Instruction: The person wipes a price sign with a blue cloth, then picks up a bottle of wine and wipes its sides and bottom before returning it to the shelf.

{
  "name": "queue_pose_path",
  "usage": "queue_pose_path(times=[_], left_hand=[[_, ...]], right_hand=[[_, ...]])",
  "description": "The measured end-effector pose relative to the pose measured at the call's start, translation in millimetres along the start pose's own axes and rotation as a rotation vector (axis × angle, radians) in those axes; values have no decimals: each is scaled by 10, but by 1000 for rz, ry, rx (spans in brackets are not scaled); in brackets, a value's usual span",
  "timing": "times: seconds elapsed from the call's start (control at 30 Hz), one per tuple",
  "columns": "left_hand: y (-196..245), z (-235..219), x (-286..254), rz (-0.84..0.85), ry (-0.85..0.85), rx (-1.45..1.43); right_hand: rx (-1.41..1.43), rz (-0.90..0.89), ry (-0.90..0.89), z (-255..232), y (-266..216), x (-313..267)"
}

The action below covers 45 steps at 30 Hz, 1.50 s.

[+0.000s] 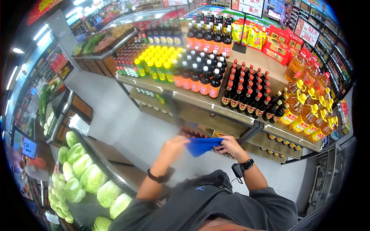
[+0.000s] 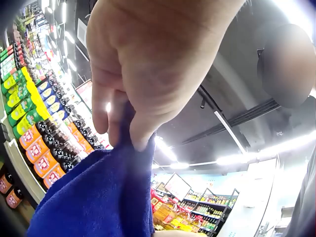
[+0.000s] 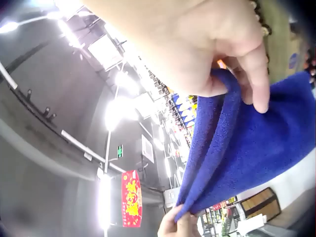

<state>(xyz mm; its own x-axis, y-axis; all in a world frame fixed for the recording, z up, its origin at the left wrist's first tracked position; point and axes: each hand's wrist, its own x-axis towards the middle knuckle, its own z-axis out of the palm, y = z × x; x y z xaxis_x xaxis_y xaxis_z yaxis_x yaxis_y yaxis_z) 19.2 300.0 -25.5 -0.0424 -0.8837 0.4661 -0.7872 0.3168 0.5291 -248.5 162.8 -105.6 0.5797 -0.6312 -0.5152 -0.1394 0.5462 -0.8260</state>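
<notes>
The blue cloth [image 1: 202, 147] is hanging directly between the two grips, its upper edge running across from one to the other and its lower part sagging to a point. The left grip [image 1: 172, 150] is pinching one end between thumb and fingers, nearly closed; the right grip [image 1: 232, 148] is holding the other end the same way, the fabric doubling over beside its fingertips. Handling the cloth well is calling for an even, gentle pull from both sides, with each pinch sitting right at the edge so that the doubled layers are lining up rather than bunching. The display shelf [image 1: 235, 114] is standing ahead of both grips, carrying bottles [image 1: 205, 81], so working close to the body is giving safer clearance.
</notes>
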Motion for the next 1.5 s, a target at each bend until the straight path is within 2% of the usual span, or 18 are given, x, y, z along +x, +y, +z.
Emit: queue_pose_path(times=[0.13, 0.23, 0.3, 0.37, 0.43, 0.5, 0.53, 0.63, 0.77, 0.87, 0.97, 1.07, 1.17, 1.27, 1.37, 1.43, 1.5], left_hand=[[25, 90, -62, -21, -22, -19], [-108, 155, -175, -29, -15, -9], [-247, 168, -198, 4, -18, 25], [-400, 193, -199, 4, -35, 34], [-502, 195, -199, -50, -44, 24], [-474, 147, -199, -98, -50, 14], [-460, 94, -151, -114, -52, -1], [-467, 25, -122, -177, -60, -21], [-504, -15, -139, -177, -36, 2], [-479, -41, -168, -202, -36, -15], [-465, -30, -229, -208, -41, -21], [-434, 9, -301, -189, -60, -34], [-363, 13, -350, -202, -32, -27], [-337, -29, -427, -203, 27, -24], [-384, 8, -548, -172, 45, -27], [-340, -16, -605, -175, 36, -64], [-392, 35, -679, -126, 83, -96]], right_hand=[[205, 5, 42, 16, 37, 75], [99, -175, 34, -101, 237, 317], [-342, -262, 126, -96, 86, 259], [-749, -536, 249, 47, -121, 102], [-1035, -532, 370, 214, -346, -100], [-981, -433, 151, 158, -480, -108], [-1146, -571, 58, 73, -426, 5], [-1207, -677, -46, 36, -460, 22], [-816, -422, -16, 109, -551, -26], [-510, -241, -57, 46, -369, 127], [-777, -211, -40, 135, -429, 30], [-1280, -426, 106, 207, -256, 78], [-1230, -545, -29, 179, -103, 188], [-554, -77, -274, 140, -37, 348], [51, 50, -249, 170, 105, 405], [205, 25, -287, 209, 143, 380], [198, 61, -285, 319, 96, 305]])
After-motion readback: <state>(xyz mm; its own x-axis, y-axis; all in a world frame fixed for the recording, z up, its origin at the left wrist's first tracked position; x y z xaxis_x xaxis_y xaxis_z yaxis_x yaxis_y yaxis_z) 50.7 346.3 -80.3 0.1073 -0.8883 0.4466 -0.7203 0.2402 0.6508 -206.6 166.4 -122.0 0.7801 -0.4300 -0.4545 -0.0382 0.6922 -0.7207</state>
